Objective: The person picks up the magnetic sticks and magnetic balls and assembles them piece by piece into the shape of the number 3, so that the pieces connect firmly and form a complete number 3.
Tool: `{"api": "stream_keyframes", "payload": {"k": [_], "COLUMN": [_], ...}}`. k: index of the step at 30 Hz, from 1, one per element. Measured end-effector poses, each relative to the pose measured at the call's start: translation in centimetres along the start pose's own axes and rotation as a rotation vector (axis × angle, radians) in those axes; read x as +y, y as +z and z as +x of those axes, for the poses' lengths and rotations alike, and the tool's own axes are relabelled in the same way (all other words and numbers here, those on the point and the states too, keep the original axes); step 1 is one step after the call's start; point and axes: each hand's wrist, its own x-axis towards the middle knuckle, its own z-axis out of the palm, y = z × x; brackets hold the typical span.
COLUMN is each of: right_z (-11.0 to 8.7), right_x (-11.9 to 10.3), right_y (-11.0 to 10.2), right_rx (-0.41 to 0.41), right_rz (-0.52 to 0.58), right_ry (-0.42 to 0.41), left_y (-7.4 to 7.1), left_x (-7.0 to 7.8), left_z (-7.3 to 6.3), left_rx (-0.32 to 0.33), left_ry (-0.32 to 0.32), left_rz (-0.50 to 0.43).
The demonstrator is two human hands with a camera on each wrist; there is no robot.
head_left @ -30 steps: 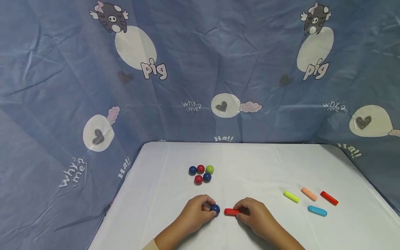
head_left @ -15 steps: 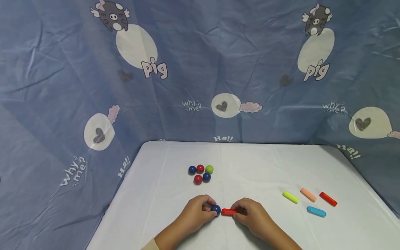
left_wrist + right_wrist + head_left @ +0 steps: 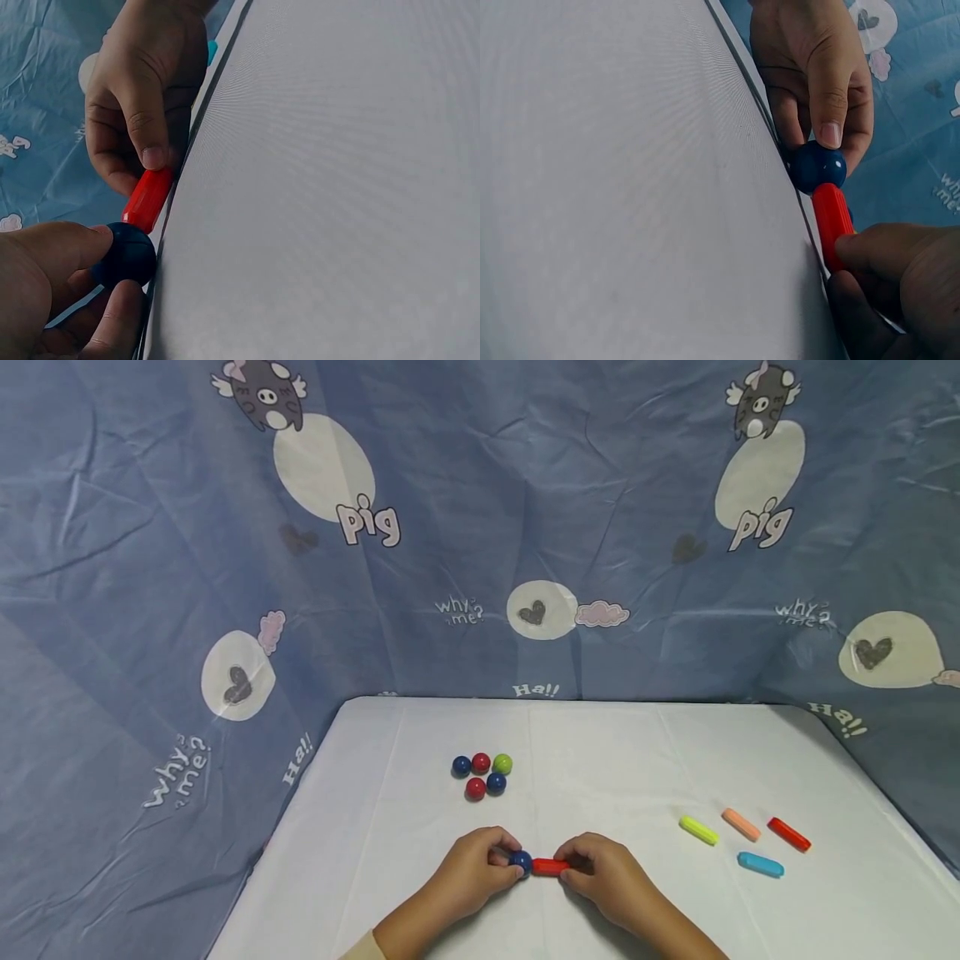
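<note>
Both hands meet at lower centre, a ball in one and a rod in the other, touching.
With my left hand [image 3: 474, 870] I pinch the blue ball [image 3: 522, 862]; with my right hand [image 3: 604, 874] I grip the red rod [image 3: 550, 867] by its right end. The rod's long axis runs nearly level across the frame, its free left end against the ball's right side, so no gap shows between them. Five other balls [image 3: 481, 763], two red, two blue and one green, sit above my left hand, left of centre on the white counter [image 3: 615, 760]. Off to the right, nearer my right hand, lie a yellow rod [image 3: 699, 830], orange rod [image 3: 741, 824], light-blue rod [image 3: 761, 865] and second red rod [image 3: 789, 834], all well apart from my grip.
</note>
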Motion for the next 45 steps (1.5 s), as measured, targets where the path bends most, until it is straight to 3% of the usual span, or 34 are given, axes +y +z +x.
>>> {"api": "stream_keyframes", "payload": {"k": [13, 18, 22, 27, 33, 39, 45], "right_z": [1.6, 4.3, 7.3, 10.8, 14.6, 16.7, 17.3], "right_x": [0.8, 1.4, 1.7, 1.9, 1.8, 1.3, 1.0], "right_y": [-1.2, -2.3, -2.5, -2.0, -0.7, 0.2, 0.7], "right_rx": [-0.048, -0.043, -0.056, -0.07, -0.032, -0.054, -0.071], "right_rz": [0.104, 0.12, 0.143, 0.168, 0.201, 0.207, 0.192], "right_ry": [0.039, 0.053, -0.004, -0.048, -0.053, -0.073, -0.082], "left_y": [0.0, 0.0, -0.2, -0.3, -0.4, -0.3, -0.3], "left_x": [-0.1, -0.2, -0.3, -0.3, -0.2, -0.3, -0.6], "left_z": [-0.1, 0.0, 0.0, 0.0, 0.1, 0.0, -0.1], "left_rx": [0.006, 0.0, 0.001, -0.006, -0.002, -0.004, 0.004], "left_ry": [0.025, 0.002, 0.012, 0.023, 0.023, 0.024, 0.026], "left_rz": [-0.012, 0.0, 0.009, -0.003, -0.004, -0.01, -0.019]}}
